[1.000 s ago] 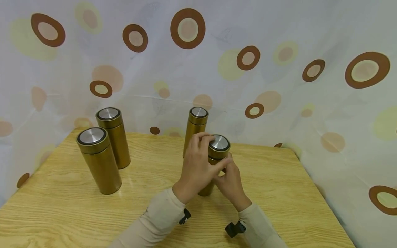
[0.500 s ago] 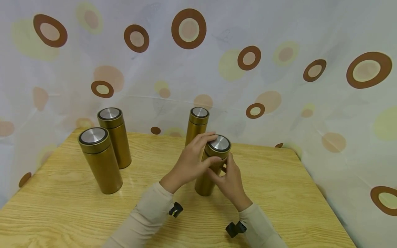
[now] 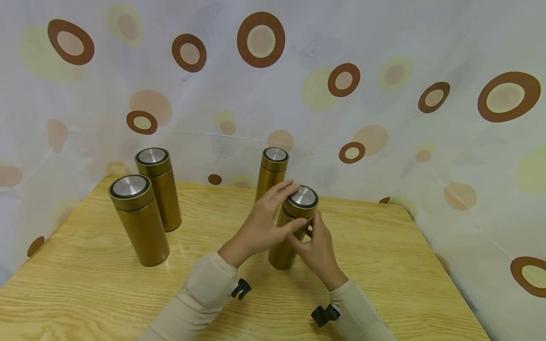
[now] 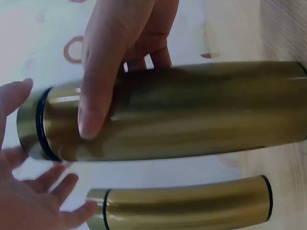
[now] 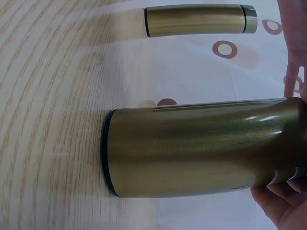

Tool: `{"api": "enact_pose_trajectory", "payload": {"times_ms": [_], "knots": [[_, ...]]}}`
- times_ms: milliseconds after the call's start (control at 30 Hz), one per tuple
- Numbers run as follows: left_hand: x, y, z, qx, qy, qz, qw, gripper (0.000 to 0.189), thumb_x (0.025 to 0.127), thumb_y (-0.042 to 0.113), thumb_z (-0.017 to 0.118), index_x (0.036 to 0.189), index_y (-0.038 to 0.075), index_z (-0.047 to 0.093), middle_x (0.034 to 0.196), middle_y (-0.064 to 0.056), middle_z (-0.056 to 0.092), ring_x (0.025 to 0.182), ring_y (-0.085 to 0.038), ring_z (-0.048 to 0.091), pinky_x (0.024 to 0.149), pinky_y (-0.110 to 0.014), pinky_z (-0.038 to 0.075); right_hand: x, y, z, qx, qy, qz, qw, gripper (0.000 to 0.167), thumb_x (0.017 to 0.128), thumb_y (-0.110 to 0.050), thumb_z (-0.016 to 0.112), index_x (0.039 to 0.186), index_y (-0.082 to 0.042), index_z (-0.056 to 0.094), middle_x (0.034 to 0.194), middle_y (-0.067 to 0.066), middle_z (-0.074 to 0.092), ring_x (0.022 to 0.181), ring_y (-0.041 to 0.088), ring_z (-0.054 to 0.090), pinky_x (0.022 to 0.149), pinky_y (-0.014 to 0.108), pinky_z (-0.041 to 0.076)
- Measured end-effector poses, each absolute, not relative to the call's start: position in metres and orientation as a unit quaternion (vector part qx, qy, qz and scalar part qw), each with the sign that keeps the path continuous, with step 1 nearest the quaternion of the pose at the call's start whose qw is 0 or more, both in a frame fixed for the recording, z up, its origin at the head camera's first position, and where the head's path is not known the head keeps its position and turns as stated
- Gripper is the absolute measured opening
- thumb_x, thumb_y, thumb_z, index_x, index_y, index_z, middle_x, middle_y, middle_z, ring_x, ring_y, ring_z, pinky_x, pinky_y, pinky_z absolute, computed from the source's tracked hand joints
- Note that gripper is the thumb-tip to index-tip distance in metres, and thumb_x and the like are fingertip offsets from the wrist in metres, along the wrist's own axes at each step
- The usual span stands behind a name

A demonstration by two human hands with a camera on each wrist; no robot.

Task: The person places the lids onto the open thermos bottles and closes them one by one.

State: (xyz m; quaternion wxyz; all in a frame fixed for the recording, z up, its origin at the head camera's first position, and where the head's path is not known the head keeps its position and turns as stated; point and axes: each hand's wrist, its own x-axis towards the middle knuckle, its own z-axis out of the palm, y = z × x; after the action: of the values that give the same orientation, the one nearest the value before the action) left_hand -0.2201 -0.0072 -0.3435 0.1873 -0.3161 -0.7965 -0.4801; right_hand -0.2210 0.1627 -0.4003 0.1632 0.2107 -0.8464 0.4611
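Near the table's middle a gold thermos flask (image 3: 282, 253) stands upright, its lid (image 3: 304, 197) topped with a silver disc. My right hand (image 3: 317, 251) grips its upper body just under the lid, with the thumb across the near side in the left wrist view. Around the lid's left side is my left hand (image 3: 256, 229), fingers spread and fairly straight. In the left wrist view, the left hand's fingers (image 4: 62, 187) spread loosely beside the lid and do not close on it. A second gold flask (image 3: 269, 182) stands just behind, partly covered by the left hand.
Two more gold flasks stand upright on the left, one nearer (image 3: 142, 232) and one behind it (image 3: 164, 199). A wood-grain table (image 3: 384, 265) lies under everything. A white sheet (image 3: 213, 94) patterned with circles hangs behind it.
The left hand has loosened from the lid and turned leftward, its fingers straightening. The right hand stays on the flask's body. The flask stands in the same place.
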Motion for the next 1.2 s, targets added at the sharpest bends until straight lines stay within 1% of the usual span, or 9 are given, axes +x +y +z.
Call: {"api": "enact_pose_trajectory", "payload": {"times_ms": [133, 300, 367, 500, 600, 700, 833, 967, 1200], "knots": [[-0.212, 0.005, -0.34, -0.267, -0.816, -0.448, 0.25, 0.07, 0.082, 0.034, 0.077, 0.14, 0.008, 0.046, 0.139, -0.015, 0.041, 0.126, -0.028, 0.045, 0.099, -0.046, 0.045, -0.221, 0.163, -0.4, 0.221, -0.849, 0.448, 0.173, 0.064, 0.084, -0.013, 0.074, 0.136, -0.001, 0.037, 0.126, 0.019, 0.053, 0.115, 0.037, 0.055, 0.083, 0.054, 0.053], [-0.21, 0.022, -0.342, -0.204, -0.825, -0.421, 0.319, 0.074, 0.077, 0.041, 0.08, 0.133, 0.006, 0.048, 0.126, -0.015, 0.043, 0.111, -0.025, 0.05, 0.091, -0.04, 0.048, -0.221, 0.162, -0.4, 0.226, -0.844, 0.452, 0.178, 0.055, 0.083, -0.004, 0.073, 0.128, -0.002, 0.042, 0.119, 0.018, 0.054, 0.108, 0.035, 0.058, 0.082, 0.053, 0.054], [-0.211, 0.026, -0.343, -0.188, -0.826, -0.418, 0.329, 0.074, 0.076, 0.042, 0.08, 0.131, 0.006, 0.047, 0.122, -0.014, 0.042, 0.106, -0.023, 0.049, 0.087, -0.038, 0.049, -0.22, 0.162, -0.4, 0.223, -0.844, 0.453, 0.179, 0.055, 0.082, -0.001, 0.072, 0.128, -0.002, 0.043, 0.117, 0.018, 0.055, 0.105, 0.035, 0.059, 0.081, 0.053, 0.054], [-0.214, 0.027, -0.347, -0.189, -0.809, -0.451, 0.326, 0.069, 0.076, 0.036, 0.082, 0.127, 0.005, 0.047, 0.117, -0.012, 0.042, 0.102, -0.021, 0.051, 0.086, -0.033, 0.051, -0.22, 0.161, -0.4, 0.222, -0.846, 0.452, 0.176, 0.056, 0.083, -0.004, 0.072, 0.129, -0.002, 0.041, 0.12, 0.02, 0.055, 0.109, 0.036, 0.058, 0.082, 0.053, 0.054], [-0.218, 0.021, -0.349, -0.219, -0.789, -0.489, 0.301, 0.065, 0.075, 0.03, 0.083, 0.125, 0.004, 0.049, 0.118, -0.012, 0.045, 0.105, -0.02, 0.052, 0.089, -0.034, 0.05, -0.22, 0.16, -0.4, 0.215, -0.849, 0.45, 0.174, 0.057, 0.083, -0.01, 0.074, 0.129, -0.001, 0.04, 0.122, 0.019, 0.054, 0.112, 0.036, 0.057, 0.084, 0.053, 0.053], [-0.223, 0.011, -0.35, -0.264, -0.776, -0.514, 0.255, 0.059, 0.079, 0.026, 0.081, 0.127, 0.007, 0.052, 0.124, -0.011, 0.047, 0.112, -0.02, 0.05, 0.095, -0.037, 0.047, -0.22, 0.16, -0.399, 0.208, -0.851, 0.45, 0.172, 0.059, 0.083, -0.014, 0.076, 0.128, -0.002, 0.04, 0.121, 0.018, 0.054, 0.113, 0.035, 0.056, 0.084, 0.053, 0.053], [-0.23, -0.002, -0.352, -0.321, -0.758, -0.537, 0.184, 0.05, 0.087, 0.019, 0.073, 0.133, 0.013, 0.054, 0.136, -0.008, 0.047, 0.124, -0.019, 0.046, 0.103, -0.04, 0.042, -0.22, 0.162, -0.4, 0.211, -0.848, 0.458, 0.165, 0.071, 0.084, -0.016, 0.076, 0.139, -0.002, 0.034, 0.13, 0.018, 0.051, 0.118, 0.036, 0.053, 0.085, 0.056, 0.051], [-0.233, -0.01, -0.351, -0.355, -0.734, -0.564, 0.128, 0.05, 0.091, 0.015, 0.067, 0.138, 0.013, 0.05, 0.143, -0.006, 0.044, 0.129, -0.02, 0.045, 0.105, -0.042, 0.041, -0.22, 0.162, -0.4, 0.215, -0.842, 0.468, 0.157, 0.078, 0.085, -0.019, 0.075, 0.146, -0.005, 0.028, 0.137, 0.017, 0.047, 0.121, 0.036, 0.052, 0.087, 0.057, 0.05], [-0.232, -0.012, -0.349, -0.355, -0.724, -0.585, 0.085, 0.053, 0.094, 0.012, 0.062, 0.143, 0.013, 0.043, 0.147, -0.003, 0.042, 0.133, -0.018, 0.041, 0.107, -0.046, 0.037, -0.22, 0.162, -0.401, 0.212, -0.84, 0.474, 0.159, 0.078, 0.084, -0.02, 0.075, 0.146, -0.006, 0.029, 0.136, 0.015, 0.049, 0.122, 0.035, 0.052, 0.087, 0.058, 0.05]]}}
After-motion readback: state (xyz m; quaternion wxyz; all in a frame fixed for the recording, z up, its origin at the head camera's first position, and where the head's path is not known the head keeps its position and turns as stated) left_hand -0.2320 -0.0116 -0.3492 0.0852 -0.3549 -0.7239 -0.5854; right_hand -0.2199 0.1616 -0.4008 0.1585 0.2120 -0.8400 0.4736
